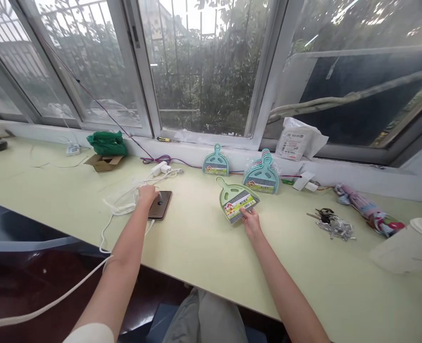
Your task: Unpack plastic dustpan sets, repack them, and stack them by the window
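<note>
My right hand (251, 223) grips the lower edge of a light green mini dustpan and brush set (234, 197), tilted above the table, its printed label towards me. My left hand (147, 194) is closed beside a dark smartphone (161, 206), its fingertips over the phone's upper left. What those fingers hold, if anything, is hard to make out. Crumpled clear plastic (125, 202) lies against that hand's left side. Against the window ledge lean a single blue dustpan and brush set (216, 162) and a stack of several more blue sets (262, 175).
White cables and chargers (161, 168) lie behind the phone. A small cardboard box (105, 163) and green bag (107, 143) stand back left. Rightward are keys (334, 224), a folded umbrella (370, 209) and a white lidded container (411, 245). A tissue pack (298, 139) sits on the ledge.
</note>
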Tool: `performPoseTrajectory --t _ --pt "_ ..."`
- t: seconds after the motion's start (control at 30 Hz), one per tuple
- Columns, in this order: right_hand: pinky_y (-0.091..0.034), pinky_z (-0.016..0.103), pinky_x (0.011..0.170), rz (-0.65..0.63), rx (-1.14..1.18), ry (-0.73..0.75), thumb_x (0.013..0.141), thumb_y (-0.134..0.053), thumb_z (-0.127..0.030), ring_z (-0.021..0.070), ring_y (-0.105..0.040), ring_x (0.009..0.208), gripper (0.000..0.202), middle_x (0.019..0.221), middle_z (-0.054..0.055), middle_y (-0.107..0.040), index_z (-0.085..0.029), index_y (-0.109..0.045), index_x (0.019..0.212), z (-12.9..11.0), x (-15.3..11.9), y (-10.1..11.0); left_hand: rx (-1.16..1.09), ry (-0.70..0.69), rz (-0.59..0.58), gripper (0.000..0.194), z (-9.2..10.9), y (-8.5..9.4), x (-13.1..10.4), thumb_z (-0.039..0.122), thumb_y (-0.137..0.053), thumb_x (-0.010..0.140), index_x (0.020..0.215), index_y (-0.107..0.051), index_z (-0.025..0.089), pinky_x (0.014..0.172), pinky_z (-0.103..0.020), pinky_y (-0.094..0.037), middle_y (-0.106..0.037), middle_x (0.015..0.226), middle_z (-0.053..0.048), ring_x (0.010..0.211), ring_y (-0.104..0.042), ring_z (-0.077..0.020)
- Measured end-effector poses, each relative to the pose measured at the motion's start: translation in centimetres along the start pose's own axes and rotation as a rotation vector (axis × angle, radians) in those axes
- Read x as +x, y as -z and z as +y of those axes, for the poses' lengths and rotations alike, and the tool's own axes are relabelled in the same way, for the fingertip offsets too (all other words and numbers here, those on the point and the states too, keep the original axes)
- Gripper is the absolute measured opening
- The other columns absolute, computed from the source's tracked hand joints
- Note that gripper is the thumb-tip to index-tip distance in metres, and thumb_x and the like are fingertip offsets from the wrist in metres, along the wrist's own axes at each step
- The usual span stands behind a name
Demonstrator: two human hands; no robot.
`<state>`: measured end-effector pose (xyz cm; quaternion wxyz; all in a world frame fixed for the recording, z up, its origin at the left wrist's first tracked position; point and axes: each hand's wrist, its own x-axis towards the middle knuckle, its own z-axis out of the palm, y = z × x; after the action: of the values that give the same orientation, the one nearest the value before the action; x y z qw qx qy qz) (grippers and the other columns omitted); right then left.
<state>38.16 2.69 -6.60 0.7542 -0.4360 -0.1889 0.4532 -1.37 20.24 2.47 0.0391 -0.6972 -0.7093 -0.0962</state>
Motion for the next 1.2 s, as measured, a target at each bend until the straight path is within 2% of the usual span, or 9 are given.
performPoseTrajectory --t 0.13,0.3,0.43,0.7,0.9,0.97,1.07,1.13,1.2 --pt "-0.061 0.030 0.074 -0.055 -0.048 -0.019 0.058 -0.083 -0.021 0.0184 -0.071 0.081 0.038 0.089 0.003 -0.073 -0.019 -0.064 0.090 0.0 -0.6 -0.3 0.134 -0.048 -0.031 0.027 -1.3 -0.1 -0.2 0.017 -0.045 0.084 0.100 -0.065 0.009 0.089 -0.041 -0.042 -0.063 0.109 -0.025 0.109 -0.057 -0.0335" --pt "-0.061 0.032 0.076 -0.062 -0.055 -0.025 0.057 -0.083 -0.020 0.0190 -0.071 0.082 0.039 0.087 0.003 -0.073 -0.018 -0.064 0.091 -0.4 -0.8 -0.1 0.138 0.051 -0.005 0.038 -0.4 -0.3 -0.4 0.032 -0.050 0.086 0.111 -0.060 0.005 0.084 -0.037 -0.044 -0.059 0.116 -0.028 0.110 -0.057 -0.0354" --pt "-0.061 0.029 0.075 -0.052 -0.046 -0.023 0.059 -0.082 -0.020 0.0182 -0.071 0.082 0.038 0.087 0.003 -0.073 -0.018 -0.064 0.092 -0.4 -0.6 0.0 0.121 0.021 -0.077 0.029 -0.4 -0.4 -0.5 0.015 -0.048 0.083 0.107 -0.062 0.006 0.079 -0.033 -0.045 -0.064 0.108 -0.024 0.103 -0.061 -0.0317" --pt "-0.061 0.032 0.079 -0.026 -0.057 -0.051 0.059 -0.081 -0.016 0.0203 -0.071 0.088 0.038 0.092 0.004 -0.073 -0.019 -0.064 0.093 -0.5 -0.5 0.0 -0.063 0.172 0.022 0.033 -0.5 1.1 0.1 0.023 -0.048 0.086 0.112 -0.062 0.009 0.077 -0.036 -0.044 -0.064 0.110 -0.022 0.101 -0.061 -0.0329" --pt "-0.062 0.033 0.079 -0.007 -0.058 -0.059 0.061 -0.079 -0.015 0.0208 -0.071 0.087 0.036 0.094 0.005 -0.072 -0.018 -0.064 0.092 -0.6 -0.5 -0.1 -0.227 0.248 0.263 0.049 -1.4 1.8 -1.2 0.003 -0.032 0.084 0.126 -0.054 0.016 0.083 -0.038 -0.044 -0.065 0.109 -0.017 0.103 -0.059 -0.0298" --pt "-0.062 0.033 0.079 -0.011 -0.059 -0.055 0.061 -0.079 -0.015 0.0203 -0.071 0.086 0.035 0.094 0.005 -0.072 -0.018 -0.064 0.093 -0.6 -0.5 -0.1 -0.320 0.174 0.394 0.051 0.0 2.4 -2.0 0.004 -0.027 0.086 0.129 -0.052 0.017 0.088 -0.039 -0.043 -0.064 0.114 -0.014 0.107 -0.058 -0.0283" --pt "-0.061 0.033 0.080 -0.009 -0.050 -0.044 0.061 -0.079 -0.015 0.0195 -0.071 0.084 0.036 0.093 0.004 -0.073 -0.017 -0.064 0.093 -0.4 -0.4 0.0 -0.499 -0.047 0.517 0.046 4.4 3.2 -3.7 0.012 -0.029 0.090 0.130 -0.052 0.021 0.100 -0.040 -0.038 -0.061 0.123 -0.010 0.117 -0.053 -0.0264" --pt "-0.061 0.033 0.080 0.005 -0.034 -0.034 0.061 -0.079 -0.015 0.0191 -0.071 0.084 0.036 0.092 0.004 -0.073 -0.018 -0.063 0.093 -0.3 -0.2 0.1 -0.623 -0.264 0.447 0.039 8.2 3.1 -5.0 0.013 -0.037 0.088 0.117 -0.061 0.024 0.107 -0.042 -0.033 -0.062 0.119 -0.008 0.119 -0.052 -0.0263" --pt "-0.060 0.033 0.082 0.030 -0.018 -0.029 0.061 -0.079 -0.015 0.0190 -0.071 0.084 0.035 0.091 0.004 -0.073 -0.017 -0.063 0.092 -0.3 0.2 0.3 -0.763 -0.469 0.288 0.032 11.8 2.2 -6.2 0.011 -0.048 0.081 0.100 -0.068 0.026 0.112 -0.046 -0.028 -0.067 0.103 -0.006 0.111 -0.057 -0.0261"
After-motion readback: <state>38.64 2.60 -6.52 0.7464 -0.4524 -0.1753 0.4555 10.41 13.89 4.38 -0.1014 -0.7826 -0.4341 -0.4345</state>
